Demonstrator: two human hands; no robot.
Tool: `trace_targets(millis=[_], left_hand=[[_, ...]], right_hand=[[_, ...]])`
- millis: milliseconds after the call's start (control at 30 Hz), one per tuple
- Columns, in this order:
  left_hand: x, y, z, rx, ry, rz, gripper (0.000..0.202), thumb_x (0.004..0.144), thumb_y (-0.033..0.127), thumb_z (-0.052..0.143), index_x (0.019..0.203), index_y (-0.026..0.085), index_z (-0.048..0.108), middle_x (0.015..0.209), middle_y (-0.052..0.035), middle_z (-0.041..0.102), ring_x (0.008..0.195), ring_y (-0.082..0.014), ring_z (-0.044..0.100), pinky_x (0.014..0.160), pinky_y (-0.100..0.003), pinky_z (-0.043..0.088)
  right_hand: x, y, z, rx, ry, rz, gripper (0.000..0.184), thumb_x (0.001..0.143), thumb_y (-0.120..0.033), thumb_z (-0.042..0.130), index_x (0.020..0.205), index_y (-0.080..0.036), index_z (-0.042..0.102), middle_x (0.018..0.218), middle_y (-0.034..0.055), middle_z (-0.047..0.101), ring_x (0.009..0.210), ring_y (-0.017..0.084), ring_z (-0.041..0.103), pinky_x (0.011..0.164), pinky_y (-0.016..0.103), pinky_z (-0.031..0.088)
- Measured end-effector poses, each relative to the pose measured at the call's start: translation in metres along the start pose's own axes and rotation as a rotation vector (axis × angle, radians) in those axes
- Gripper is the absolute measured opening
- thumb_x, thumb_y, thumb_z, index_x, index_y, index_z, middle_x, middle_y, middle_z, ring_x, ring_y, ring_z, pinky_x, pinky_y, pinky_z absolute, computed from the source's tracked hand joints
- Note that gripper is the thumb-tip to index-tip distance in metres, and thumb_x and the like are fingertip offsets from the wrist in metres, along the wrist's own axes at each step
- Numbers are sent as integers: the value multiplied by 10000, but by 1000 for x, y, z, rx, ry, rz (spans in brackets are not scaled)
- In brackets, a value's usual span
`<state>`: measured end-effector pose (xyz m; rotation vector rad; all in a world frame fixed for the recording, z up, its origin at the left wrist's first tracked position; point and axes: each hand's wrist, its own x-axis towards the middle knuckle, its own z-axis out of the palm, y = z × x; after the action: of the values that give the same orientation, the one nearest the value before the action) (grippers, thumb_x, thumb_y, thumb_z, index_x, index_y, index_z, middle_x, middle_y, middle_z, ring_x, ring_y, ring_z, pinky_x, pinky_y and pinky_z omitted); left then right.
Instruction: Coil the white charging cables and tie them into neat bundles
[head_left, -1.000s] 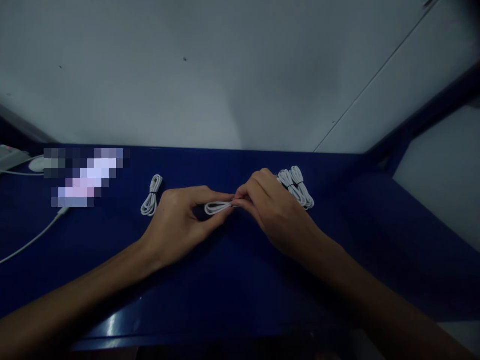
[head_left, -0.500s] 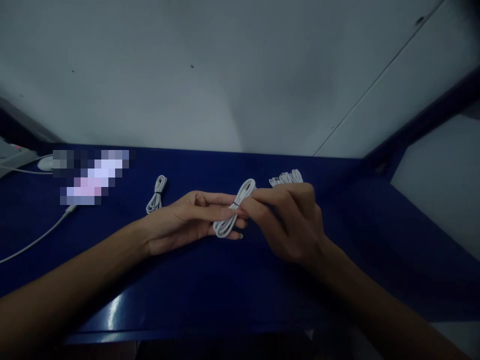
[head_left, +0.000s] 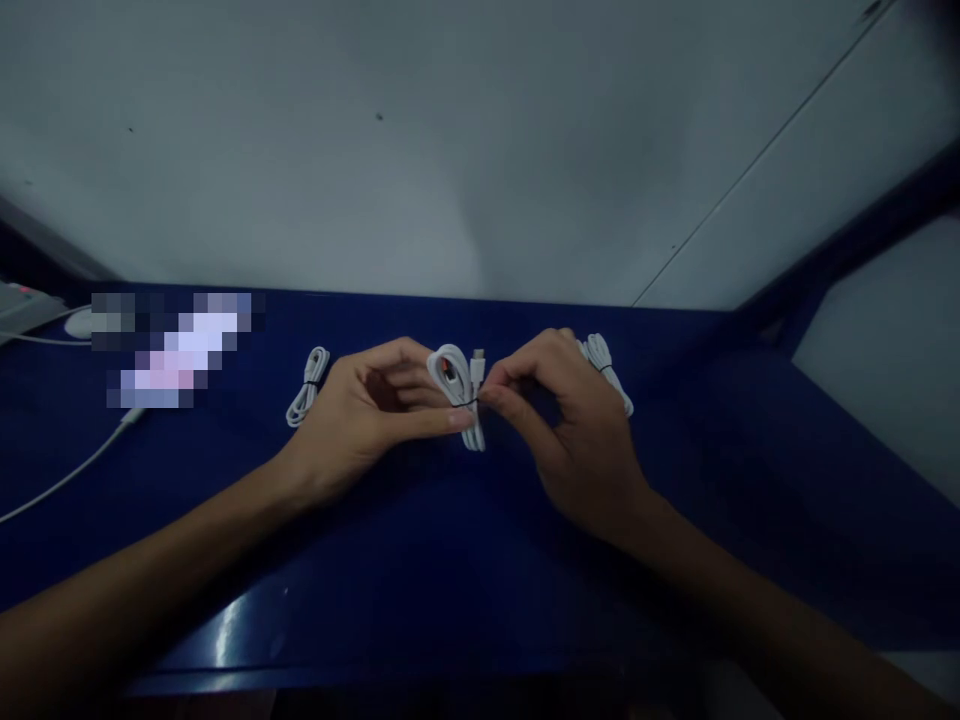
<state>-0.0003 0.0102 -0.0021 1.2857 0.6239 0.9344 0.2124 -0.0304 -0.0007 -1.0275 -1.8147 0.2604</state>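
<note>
Between thumb and fingers, my left hand (head_left: 356, 420) grips a coiled white USB cable (head_left: 472, 435) just above the blue table. The bundle stands roughly upright, a loop and a metal-tipped plug showing at its top. A thin black tie (head_left: 466, 403) circles its middle. My right hand (head_left: 581, 425) is closed in a pinch at the right side of the coil, on the end of this tie. Left of my left hand lies another tied white cable (head_left: 306, 390). Behind my right hand, more white cable bundles (head_left: 600, 358) are partly hidden.
A blurred-out bright object (head_left: 187, 350) lies on the blue table (head_left: 420, 560) at the left, with a white cord (head_left: 71, 475) running from it. A white power strip (head_left: 26, 310) is at the far left. A pale wall (head_left: 337, 180) rises behind.
The held cable has turned from a slant to nearly upright, and its plug now shows. My right fingers have moved to the tie's end. More of the right-hand bundles shows.
</note>
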Motion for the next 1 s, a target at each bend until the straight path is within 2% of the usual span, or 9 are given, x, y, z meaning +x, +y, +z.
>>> trace_targets(millis=[167,233,267,400,500,600,700,833,1000], left_hand=[[-6,2,6,368,158,337,326,752,37,953,993,225,841,979,6,839,930,-164,804,920,-268,658],[-7,3,6,441,169,356,303,771,57,947,1004,228,853,984,-1,839,935,-168,801,927,-275,655],[-6,3,5,413,164,325,340,759,63,958,1032,234,852,1005,-1,844,945,-173,806,933,-278,657],[-1,2,-1,207,-15,28,530,762,87,962,1245,259,829,1074,-19,857,978,-204,827,944,-308,670],[3,2,-7,120,-151,-109,457,851,102,900,1278,246,826,1072,-42,864,1001,-210,831,1018,-342,648],[3,0,-10,68,-168,-120,439,857,80,886,1262,242,834,1080,-46,864,1011,-197,827,1059,-333,622],[4,-1,-10,3,-111,-89,361,825,66,906,1137,241,861,1020,-16,858,984,-167,819,1002,-272,631],[4,-2,-11,-48,-90,-86,288,805,50,916,1021,232,859,936,8,844,901,-139,811,907,-226,645],[4,1,-13,-62,-127,-83,344,831,32,888,1103,242,858,998,-15,849,946,-146,810,915,-230,642]], right_hand=[[0,-2,1,555,-228,629,216,1053,-401,708,946,-222,760,808,-4,644,719,151,554,713,331,456],[0,-1,2,726,-304,795,260,1036,-461,722,969,-217,782,830,0,664,704,136,538,729,325,453],[0,0,2,767,-316,826,267,1032,-468,727,972,-215,786,835,0,669,703,131,533,735,321,450],[1,2,1,718,-293,730,265,1015,-431,764,874,-206,764,779,-13,655,732,132,567,741,306,461],[1,1,-1,732,-298,714,250,1014,-428,773,895,-208,770,833,-6,693,768,130,605,747,296,501],[2,-2,-3,789,-321,740,221,1032,-420,754,965,-212,787,869,-6,706,769,115,616,755,281,528],[3,-7,-4,807,-334,728,238,1051,-404,733,941,-198,772,847,-13,690,747,103,615,738,265,537],[2,-13,-6,726,-305,603,189,1064,-366,719,974,-204,757,854,-15,693,766,113,636,714,260,546],[-1,-13,-7,637,-264,447,97,1050,-319,737,1081,-239,781,1005,14,765,861,154,718,752,307,604]])
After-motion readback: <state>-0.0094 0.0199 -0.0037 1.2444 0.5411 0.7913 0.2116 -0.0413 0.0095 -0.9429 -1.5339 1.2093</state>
